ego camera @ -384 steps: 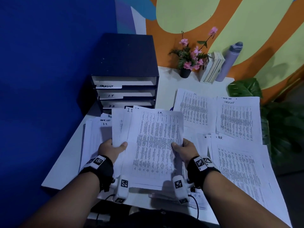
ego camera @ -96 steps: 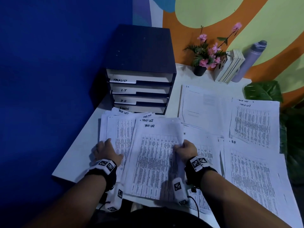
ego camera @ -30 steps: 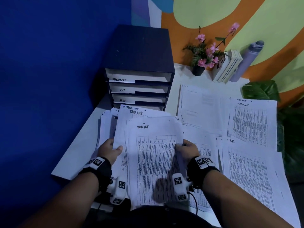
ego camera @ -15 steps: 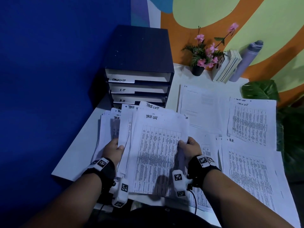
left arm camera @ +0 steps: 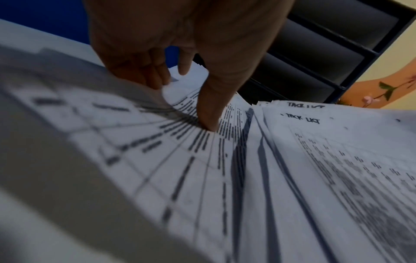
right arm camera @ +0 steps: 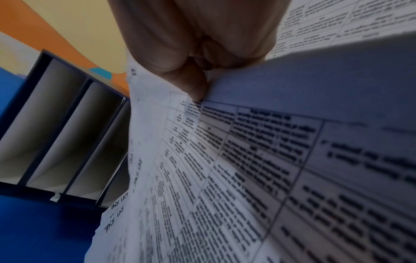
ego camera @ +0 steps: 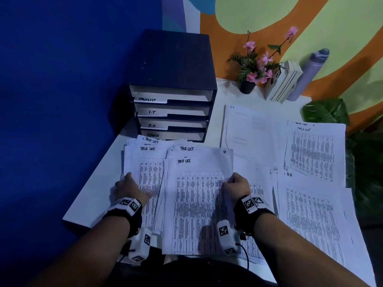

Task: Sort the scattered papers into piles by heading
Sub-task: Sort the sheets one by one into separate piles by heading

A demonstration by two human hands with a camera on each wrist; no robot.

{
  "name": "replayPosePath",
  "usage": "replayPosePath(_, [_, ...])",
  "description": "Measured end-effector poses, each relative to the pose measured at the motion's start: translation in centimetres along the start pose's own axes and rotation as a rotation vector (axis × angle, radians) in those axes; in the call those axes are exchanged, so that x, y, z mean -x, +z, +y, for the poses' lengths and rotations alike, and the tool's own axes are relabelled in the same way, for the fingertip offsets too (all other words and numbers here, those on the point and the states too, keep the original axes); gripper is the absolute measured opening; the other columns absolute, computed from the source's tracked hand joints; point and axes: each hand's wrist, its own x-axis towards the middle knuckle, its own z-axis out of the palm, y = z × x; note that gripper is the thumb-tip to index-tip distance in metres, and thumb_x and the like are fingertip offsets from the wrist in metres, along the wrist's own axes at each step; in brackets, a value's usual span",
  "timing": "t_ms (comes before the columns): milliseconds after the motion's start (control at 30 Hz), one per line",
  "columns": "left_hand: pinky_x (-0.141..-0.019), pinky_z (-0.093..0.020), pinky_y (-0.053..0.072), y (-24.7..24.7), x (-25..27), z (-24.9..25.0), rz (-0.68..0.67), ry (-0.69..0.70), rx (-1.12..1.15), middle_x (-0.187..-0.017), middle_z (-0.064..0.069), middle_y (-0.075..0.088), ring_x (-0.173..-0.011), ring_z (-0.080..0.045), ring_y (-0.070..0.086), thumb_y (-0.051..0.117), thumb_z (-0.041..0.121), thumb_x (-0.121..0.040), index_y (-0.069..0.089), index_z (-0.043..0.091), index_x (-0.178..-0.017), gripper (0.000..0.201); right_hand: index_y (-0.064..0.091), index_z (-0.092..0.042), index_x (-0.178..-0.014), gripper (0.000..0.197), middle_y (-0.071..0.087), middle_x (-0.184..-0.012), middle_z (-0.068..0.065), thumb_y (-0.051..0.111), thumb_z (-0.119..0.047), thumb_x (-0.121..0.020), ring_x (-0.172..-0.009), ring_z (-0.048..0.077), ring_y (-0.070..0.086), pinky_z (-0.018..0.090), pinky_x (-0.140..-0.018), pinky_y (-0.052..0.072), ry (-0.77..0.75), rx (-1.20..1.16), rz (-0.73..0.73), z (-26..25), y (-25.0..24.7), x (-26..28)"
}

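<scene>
Two hands are on the "TASK LIST" papers at the table's near left corner. Your right hand (ego camera: 236,186) pinches the right edge of the top sheaf (ego camera: 196,204) between thumb and curled fingers (right arm camera: 191,83), lifting that edge. Your left hand (ego camera: 129,188) rests on the lower pile (ego camera: 145,175) just beside it, one finger pressing straight down, the others curling a sheet's edge. Behind the piles stands a labelled tray organizer (ego camera: 172,96). More papers cover the table's right half: an "I.T" sheet (ego camera: 248,129), a "TASKLIST" sheet (ego camera: 313,152) and an "H.R" sheet (ego camera: 310,214).
</scene>
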Motion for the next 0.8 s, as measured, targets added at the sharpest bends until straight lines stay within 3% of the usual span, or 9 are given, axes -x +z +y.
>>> replayPosePath(67, [-0.102,-0.043,0.043,-0.1,-0.7,-0.2,-0.034,-0.008,0.016,-0.140,-0.014,0.046,-0.126,-0.034,0.046,0.085,0.043,-0.062,0.029,0.010,-0.142,0.103,0.038,-0.014,-0.063,0.031,0.045,-0.059,0.003,0.056,-0.002,-0.085,-0.059,0.022,0.045,0.021,-0.046,0.033,0.010,-0.008,-0.007,0.1,0.0,0.0])
replayPosePath(167, [-0.087,-0.032,0.052,-0.5,-0.7,-0.3,-0.082,-0.002,0.024,-0.124,-0.013,0.058,-0.109,-0.031,0.059,0.080,0.040,-0.065,0.047,0.010,-0.129,0.077,0.046,-0.007,-0.067,0.020,0.050,-0.062,0.008,0.056,-0.004,-0.083,-0.061,0.022,0.049,0.022,-0.049,0.040,0.016,-0.031,-0.051,0.1,-0.2,0.1])
replayPosePath(300, [-0.082,-0.030,0.047,-0.2,-0.1,0.0,-0.022,0.060,0.251,-0.125,-0.016,0.056,-0.105,-0.033,0.057,0.055,0.015,-0.089,0.053,0.009,-0.124,0.036,0.058,-0.002,-0.082,0.009,0.060,-0.067,0.008,0.060,-0.010,-0.078,-0.054,0.020,0.054,0.027,-0.052,0.046,0.034,-0.145,-0.129,-0.1,0.1,0.2])
replayPosePath(367, [-0.081,-0.029,0.041,-0.3,0.4,0.3,0.009,0.065,0.399,-0.130,-0.013,0.053,-0.104,-0.030,0.054,0.049,0.011,-0.094,0.051,0.010,-0.127,0.033,0.060,-0.001,-0.086,0.011,0.061,-0.070,0.012,0.059,-0.009,-0.078,-0.054,0.021,0.055,0.030,-0.053,0.048,0.050,-0.225,-0.150,-0.3,0.2,0.3])
replayPosePath(467, [-0.083,-0.026,0.037,-0.6,1.1,0.7,0.009,0.104,0.539,-0.133,-0.012,0.053,-0.108,-0.027,0.053,0.054,0.010,-0.092,0.051,0.010,-0.129,0.037,0.061,-0.009,-0.081,0.005,0.060,-0.069,0.013,0.060,-0.012,-0.078,-0.057,0.024,0.055,0.038,-0.057,0.051,0.073,-0.330,-0.171,-0.5,0.4,0.3])
replayPosePath(567, [-0.092,-0.029,0.040,-0.7,1.0,0.9,-0.035,0.154,0.653,-0.131,-0.011,0.058,-0.115,-0.027,0.056,0.063,0.015,-0.089,0.053,0.009,-0.127,0.040,0.064,-0.023,-0.076,0.007,0.057,-0.066,0.008,0.060,-0.021,-0.070,-0.062,0.025,0.053,0.043,-0.060,0.050,0.095,-0.409,-0.196,-0.8,0.5,0.4])
replayPosePath(667, [-0.096,-0.038,0.049,-0.5,1.0,1.1,-0.083,0.169,0.789,-0.121,-0.010,0.064,-0.109,-0.025,0.061,0.068,0.015,-0.085,0.057,0.012,-0.117,0.034,0.064,-0.025,-0.083,0.013,0.058,-0.069,0.008,0.060,-0.013,-0.079,-0.063,0.025,0.054,0.043,-0.061,0.052,0.091,-0.469,-0.203,-1.5,0.3,0.6])
replayPosePath(733, [-0.093,-0.036,0.050,-0.6,1.4,1.7,-0.091,0.171,0.831,-0.112,-0.008,0.066,-0.104,-0.024,0.062,0.065,0.016,-0.088,0.059,0.013,-0.111,0.024,0.060,-0.020,-0.085,0.014,0.056,-0.068,0.008,0.058,-0.006,-0.085,-0.064,0.024,0.053,0.040,-0.062,0.049,0.069,-0.482,-0.193,-1.7,0.2,0.6])
replayPosePath(800, [-0.080,-0.026,0.043,-0.7,1.7,2.1,-0.074,0.170,0.801,-0.102,-0.005,0.063,-0.094,-0.019,0.058,0.053,0.025,-0.096,0.059,0.010,-0.109,0.021,0.055,-0.017,-0.085,0.016,0.055,-0.068,0.007,0.058,-0.002,-0.086,-0.062,0.022,0.052,0.034,-0.057,0.047,0.031,-0.441,-0.162,-1.8,0.0,0.6])
